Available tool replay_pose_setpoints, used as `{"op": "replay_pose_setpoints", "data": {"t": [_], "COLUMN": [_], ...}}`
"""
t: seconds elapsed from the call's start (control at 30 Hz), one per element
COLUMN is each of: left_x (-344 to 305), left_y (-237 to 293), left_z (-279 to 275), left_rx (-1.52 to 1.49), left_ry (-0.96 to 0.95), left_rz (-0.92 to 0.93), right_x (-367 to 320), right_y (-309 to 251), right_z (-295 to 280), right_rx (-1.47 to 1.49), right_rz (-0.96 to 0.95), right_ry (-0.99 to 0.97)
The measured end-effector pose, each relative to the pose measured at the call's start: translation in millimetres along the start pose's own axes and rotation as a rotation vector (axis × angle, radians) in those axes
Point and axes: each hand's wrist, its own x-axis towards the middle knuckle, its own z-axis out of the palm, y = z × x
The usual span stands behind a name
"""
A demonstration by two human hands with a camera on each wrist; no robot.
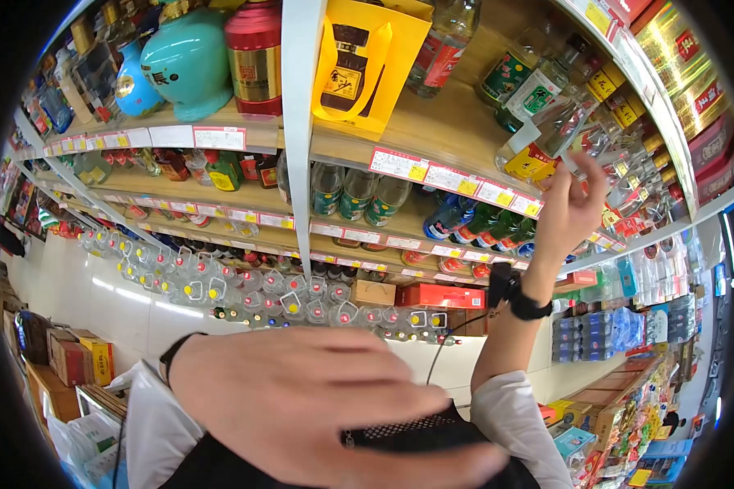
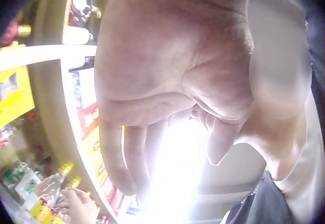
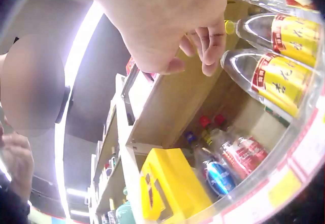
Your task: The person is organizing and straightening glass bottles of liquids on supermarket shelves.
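Note:
My right hand is raised at the front of the upper shelf, with fingers loosely bent. Beside its fingertips stands a clear bottle with a yellow label. The right wrist view shows that hand close to the top of the yellow-labelled bottle, nothing visible in its fingers. Low in the head view, my left hand hovers in front of my body, blurred by motion, fingers extended. Seen from the left wrist, this hand shows a bare palm, with fingers pointing down.
A yellow gift bag stands on the upper shelf, left of several glass bottles. A white upright divides the shelves. Turquoise and red jars sit left of it. Large clear jugs line the floor below.

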Motion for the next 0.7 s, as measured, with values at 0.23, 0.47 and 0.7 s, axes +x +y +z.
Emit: {"op": "replay_pose_setpoints", "data": {"t": [0.23,0.47,0.7], "left_x": [31,9,15], "left_y": [24,29,19], "left_z": [31,18,12], "left_rx": [0.119,0.03,0.026], "left_ry": [0.433,0.535,0.623], "left_rz": [0.222,0.324,0.316], "right_x": [70,87,71], "right_y": [23,34,15], "right_z": [9,22,48], "right_rx": [-0.579,-0.832,-0.71], "right_rz": [-0.221,0.033,0.033], "right_ry": [0.014,-0.101,-0.069]}}
